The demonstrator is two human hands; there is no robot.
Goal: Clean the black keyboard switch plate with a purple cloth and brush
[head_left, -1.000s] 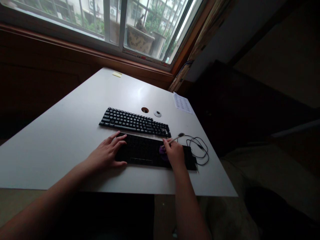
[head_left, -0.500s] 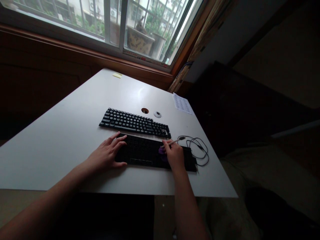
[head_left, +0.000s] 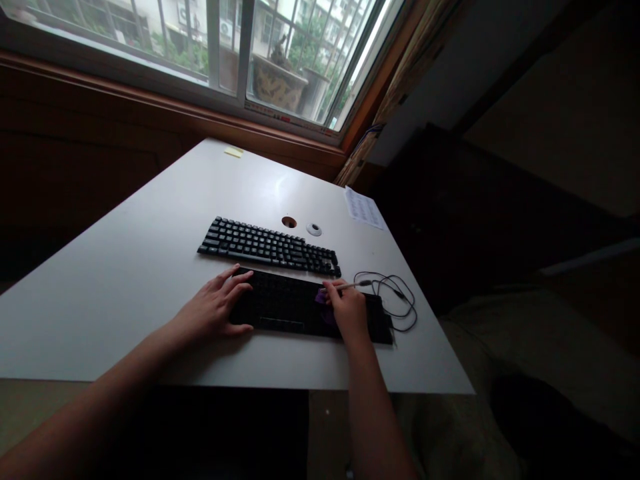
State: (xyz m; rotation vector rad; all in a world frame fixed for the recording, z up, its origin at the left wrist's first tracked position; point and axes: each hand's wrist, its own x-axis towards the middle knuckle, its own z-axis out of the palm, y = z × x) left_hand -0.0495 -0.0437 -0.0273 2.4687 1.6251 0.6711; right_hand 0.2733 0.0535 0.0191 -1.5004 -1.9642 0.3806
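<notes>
While palm-down, left hand (head_left: 219, 303) wide-fingered.

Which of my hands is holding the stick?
Your right hand, closed around the pale stick; your left hand, spread open, is at the black board.

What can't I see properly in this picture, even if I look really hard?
All in the head view:
- Purple thing: partly hidden by the right hand.
- Stick: partly covered by that hand's fingers.
- Black panel: its left end is partly under the left hand; its surface is too dark.
- Paper: print too small and blurred.
- Left arm: cut off at the bottom-left corner.
</notes>
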